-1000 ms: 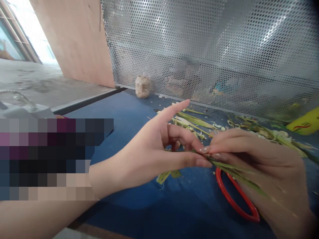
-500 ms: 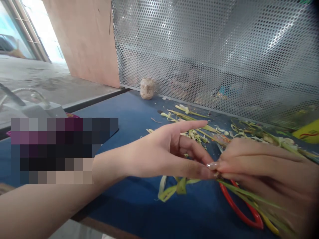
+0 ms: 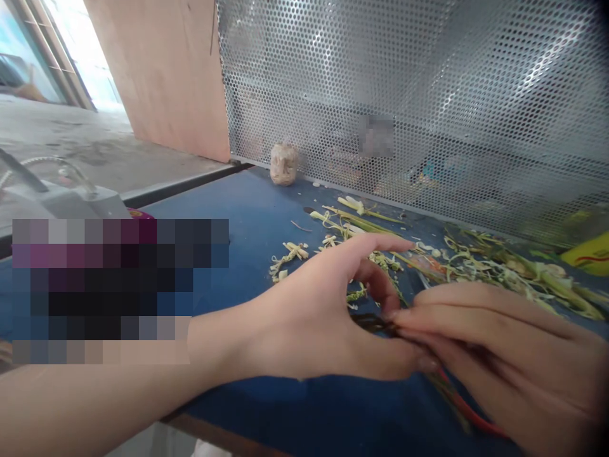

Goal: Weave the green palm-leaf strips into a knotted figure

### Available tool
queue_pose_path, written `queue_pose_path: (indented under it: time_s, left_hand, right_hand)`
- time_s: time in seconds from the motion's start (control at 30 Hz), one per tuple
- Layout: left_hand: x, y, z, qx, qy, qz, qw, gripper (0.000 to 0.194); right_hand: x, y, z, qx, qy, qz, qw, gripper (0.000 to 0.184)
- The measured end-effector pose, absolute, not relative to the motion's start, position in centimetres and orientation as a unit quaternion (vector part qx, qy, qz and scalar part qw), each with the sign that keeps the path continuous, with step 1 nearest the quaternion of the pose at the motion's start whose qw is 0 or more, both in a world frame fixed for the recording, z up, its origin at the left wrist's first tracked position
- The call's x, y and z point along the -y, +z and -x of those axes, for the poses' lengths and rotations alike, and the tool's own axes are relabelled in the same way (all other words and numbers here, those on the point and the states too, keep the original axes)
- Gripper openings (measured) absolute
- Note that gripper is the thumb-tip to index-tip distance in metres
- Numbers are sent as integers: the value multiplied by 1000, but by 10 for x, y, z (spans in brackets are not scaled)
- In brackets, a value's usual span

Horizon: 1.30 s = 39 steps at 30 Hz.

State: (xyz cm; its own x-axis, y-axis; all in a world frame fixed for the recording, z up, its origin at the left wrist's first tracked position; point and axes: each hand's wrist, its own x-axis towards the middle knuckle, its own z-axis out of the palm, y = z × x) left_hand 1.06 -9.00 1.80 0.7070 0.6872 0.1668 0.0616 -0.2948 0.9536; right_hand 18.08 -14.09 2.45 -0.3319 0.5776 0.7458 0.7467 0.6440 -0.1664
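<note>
Thin plant strips [image 3: 373, 322], dark and blurred at this end, run between my two hands above a blue tabletop [image 3: 304, 416]. My right hand [image 3: 499, 343] is closed, pinching the strips near its fingertips. My left hand [image 3: 318, 311] curls around their near end in a C shape, with its index finger stretched out. Its other fingertips and thumb meet the strips beside my right fingers, partly hidden there. Under my right hand lie scissors with a red handle [image 3: 469, 412], mostly covered.
Green and pale plant scraps [image 3: 518, 273] are strewn along the back and right. A beige, block-like lump [image 3: 284, 165] stands near the perforated metal screen [image 3: 333, 70]. A yellow packet [image 3: 587, 247] lies at the far right. White plugs or adapters [image 3: 95, 202] with cables sit at the left.
My left thumb has moved lower and away from its fingers, widening the curl. The looped pale strips hanging below my left hand have gone from view; darker strands now show inside it.
</note>
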Motion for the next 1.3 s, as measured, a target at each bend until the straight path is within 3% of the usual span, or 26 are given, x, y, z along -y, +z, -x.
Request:
queue_pose_path:
  time_s: [0.17,0.53,0.7,1.0,1.3]
  left_hand:
    - [87,21,-8,-230,285,-757,541,71]
    - [79,25,-11,-177,271,-552,768,58]
    - [78,26,-10,-184,251,-538,784,50]
    - [78,28,-8,-191,221,-530,796,50]
    - [79,38,-7,-229,190,-530,794,52]
  right_hand:
    - [141,20,-189,842,-117,393,350,17]
    - [141,18,-191,773,-152,446,425,15]
    - [147,13,-203,794,-235,427,363,25]
    - [156,14,-220,847,-246,391,265,40]
    - [156,13,-221,846,-243,384,277,39]
